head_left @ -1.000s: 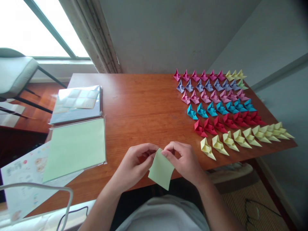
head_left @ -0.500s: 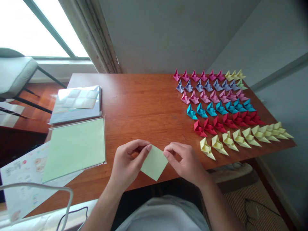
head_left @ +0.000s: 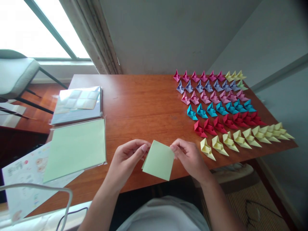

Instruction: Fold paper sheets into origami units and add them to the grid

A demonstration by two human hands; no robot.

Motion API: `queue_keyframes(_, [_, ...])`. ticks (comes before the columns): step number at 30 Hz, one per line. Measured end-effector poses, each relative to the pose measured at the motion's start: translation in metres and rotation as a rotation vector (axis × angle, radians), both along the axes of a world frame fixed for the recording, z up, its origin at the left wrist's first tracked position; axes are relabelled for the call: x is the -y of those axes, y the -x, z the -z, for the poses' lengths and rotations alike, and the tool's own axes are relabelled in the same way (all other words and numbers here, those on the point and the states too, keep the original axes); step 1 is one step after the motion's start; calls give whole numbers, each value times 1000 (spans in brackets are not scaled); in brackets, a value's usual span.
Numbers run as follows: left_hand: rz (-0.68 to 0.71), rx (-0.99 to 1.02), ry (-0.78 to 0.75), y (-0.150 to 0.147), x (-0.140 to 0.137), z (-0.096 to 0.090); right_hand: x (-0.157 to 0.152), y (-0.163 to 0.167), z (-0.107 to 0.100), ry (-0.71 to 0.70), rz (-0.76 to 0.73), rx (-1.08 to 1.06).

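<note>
A light green square of folded paper is held up over the table's near edge, between my hands. A second layer peeks out along its lower left side. My right hand pinches its upper right corner between thumb and fingers. At the upper left edge, my left hand is closed, thumb against fingers, with the fingertips partly behind the paper. To the right stand rows of folded paper boats, the nearest row being pale yellow, then red and turquoise.
A stack of light green paper sheets lies at the left, over a printed white sheet. Behind it sits a plastic-wrapped pack. Farther boat rows are pink, purple and magenta. A white cable curves at lower left.
The paper has turned from a diamond pose to a more upright square and shifted right. My right hand has moved slightly right with its corner; the second layer now shows at the left.
</note>
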State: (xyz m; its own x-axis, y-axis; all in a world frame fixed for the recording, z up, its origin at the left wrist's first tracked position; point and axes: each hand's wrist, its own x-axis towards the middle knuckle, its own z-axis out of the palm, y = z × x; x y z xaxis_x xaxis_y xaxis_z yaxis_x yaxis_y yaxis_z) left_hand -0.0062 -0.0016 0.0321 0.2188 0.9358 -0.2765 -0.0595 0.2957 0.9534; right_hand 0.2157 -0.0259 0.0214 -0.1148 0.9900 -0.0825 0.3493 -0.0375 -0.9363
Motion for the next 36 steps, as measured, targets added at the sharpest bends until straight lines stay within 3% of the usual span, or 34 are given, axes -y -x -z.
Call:
queue_keyframes(6, [112,123,86,0,1,-4,1,0,2,62,-46,-81])
queue_keyframes(13, [88,173,120,0,1,-3,2,1,-1,64,-48,-83])
queue_keyframes(23, [111,153,49,-3,2,-5,3,3,-3,85,-120,-67])
queue_keyframes(29, [70,-11,-20,-6,1,-1,3,8,-2,70,-165,17])
queue_keyframes(33, [33,-305,-227,-10,-1,2,6,12,-7,-74,-60,79])
queue_keyframes(36, [26,-496,-361,-13,-2,2,13,20,-19,-205,-82,123])
